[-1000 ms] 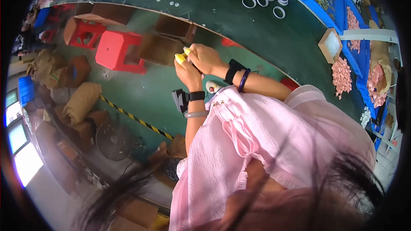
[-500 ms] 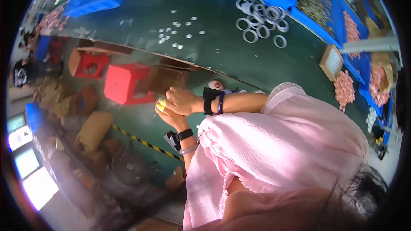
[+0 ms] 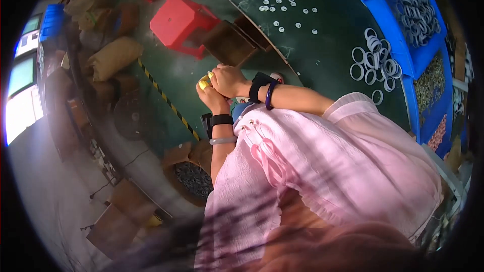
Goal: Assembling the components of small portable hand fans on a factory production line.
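Observation:
My left hand (image 3: pixel 216 102) and my right hand (image 3: pixel 229 81) are together in front of my lap, touching, with their fingers curled in. Bright yellow material (image 3: pixel 203 83) shows at the fingertips. Whether it is finger covering or a held piece, I cannot tell. Anything pinched between the hands is hidden by the fingers. On the left forearm are a black strap (image 3: pixel 222 120) and a grey bangle (image 3: pixel 223 141). The right wrist carries a black band (image 3: pixel 259 85) and a dark purple bracelet (image 3: pixel 271 94). Beyond the hands stands an open cardboard box (image 3: pixel 229 44).
On the green worktop (image 3: pixel 333 45) lie white rings (image 3: pixel 357 72) and several small white discs (image 3: pixel 298 25). Blue bins (image 3: pixel 406 55) line its right side. Red plastic stools (image 3: pixel 171 20) stand beyond. Yellow-black floor tape (image 3: pixel 161 90), a brown sack (image 3: pixel 115 59) and a carton of dark parts (image 3: pixel 191 179) lie left.
My view has turned, so the worktop, rings and stools appear farther up and right. A carton of dark parts shows more fully. Both hands stay together with curled fingers.

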`<state>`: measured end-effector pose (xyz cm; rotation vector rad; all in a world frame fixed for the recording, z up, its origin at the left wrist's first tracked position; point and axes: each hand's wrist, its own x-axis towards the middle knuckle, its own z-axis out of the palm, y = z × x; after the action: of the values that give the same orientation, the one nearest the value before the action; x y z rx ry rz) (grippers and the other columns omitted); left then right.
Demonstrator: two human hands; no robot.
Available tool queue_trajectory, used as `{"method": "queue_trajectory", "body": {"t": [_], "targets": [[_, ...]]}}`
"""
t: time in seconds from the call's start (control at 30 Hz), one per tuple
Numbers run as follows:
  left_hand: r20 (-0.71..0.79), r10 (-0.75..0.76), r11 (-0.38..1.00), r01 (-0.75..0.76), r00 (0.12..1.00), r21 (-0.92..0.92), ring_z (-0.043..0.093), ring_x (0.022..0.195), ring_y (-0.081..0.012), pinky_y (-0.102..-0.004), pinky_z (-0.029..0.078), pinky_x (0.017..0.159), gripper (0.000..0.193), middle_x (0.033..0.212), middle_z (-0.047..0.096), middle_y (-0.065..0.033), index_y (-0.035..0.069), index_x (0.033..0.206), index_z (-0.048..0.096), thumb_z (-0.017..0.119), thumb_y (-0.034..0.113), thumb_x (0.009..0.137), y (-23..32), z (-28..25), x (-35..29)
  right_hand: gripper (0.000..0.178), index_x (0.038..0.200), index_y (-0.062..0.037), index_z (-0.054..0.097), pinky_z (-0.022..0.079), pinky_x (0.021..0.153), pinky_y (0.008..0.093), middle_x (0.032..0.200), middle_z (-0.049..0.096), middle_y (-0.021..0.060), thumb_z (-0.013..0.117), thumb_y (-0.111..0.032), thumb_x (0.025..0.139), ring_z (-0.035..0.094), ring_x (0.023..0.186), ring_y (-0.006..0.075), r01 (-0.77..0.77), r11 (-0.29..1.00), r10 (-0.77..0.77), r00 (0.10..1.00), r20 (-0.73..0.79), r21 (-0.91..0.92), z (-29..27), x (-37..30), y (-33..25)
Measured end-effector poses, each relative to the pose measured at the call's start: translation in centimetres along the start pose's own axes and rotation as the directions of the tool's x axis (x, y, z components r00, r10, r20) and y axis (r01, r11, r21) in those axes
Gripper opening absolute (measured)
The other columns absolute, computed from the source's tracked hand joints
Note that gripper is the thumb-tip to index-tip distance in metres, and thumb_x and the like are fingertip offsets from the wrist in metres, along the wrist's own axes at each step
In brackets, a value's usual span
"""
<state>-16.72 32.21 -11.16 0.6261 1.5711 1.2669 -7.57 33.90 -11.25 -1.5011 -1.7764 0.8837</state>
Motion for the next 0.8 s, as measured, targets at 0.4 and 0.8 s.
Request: {"method": "queue_trajectory", "body": {"t": [0.4, 0.8], "targets": [[-0.111, 0.416, 0.909, -0.415, 0.902, 0.035, 0.058, 0.074, -0.0164, -0.0273, 0.049, 0.068, 0.041, 0.087, 0.060, -0.0095, 0.002, 0.120, 0.044, 0.036, 0.037, 0.101, 3.9, -4.7, 5.7, 0.038, 0.093, -0.0005, 0.061, 0.046, 0.082, 0.0333, 0.095, 0.058, 0.0120, 0.040, -0.031, 0.099, 0.058, 0.087, 0.0228, -0.045, 0.745, 0.040, 0.999, 0.023, 0.666, 4.1, 6.0, -4.1], [-0.084, 0.264, 0.888, -0.276, 0.961, -0.368, 0.057, 0.085, -0.0172, -0.0300, 0.048, 0.076, 0.055, 0.096, 0.059, -0.0093, 0.003, 0.120, 0.045, 0.031, 0.052, 0.100, 15.0, -18.7, 17.1, 0.065, 0.131, -0.0027, 0.046, 0.037, 0.099, 0.0351, 0.123, 0.049, 0.0148, 0.030, -0.056, 0.097, 0.048, 0.115, 0.0264, 0.165, 0.834, -0.280, 0.949, 0.146, 0.526, 13.1, 14.7, -17.7]]}}
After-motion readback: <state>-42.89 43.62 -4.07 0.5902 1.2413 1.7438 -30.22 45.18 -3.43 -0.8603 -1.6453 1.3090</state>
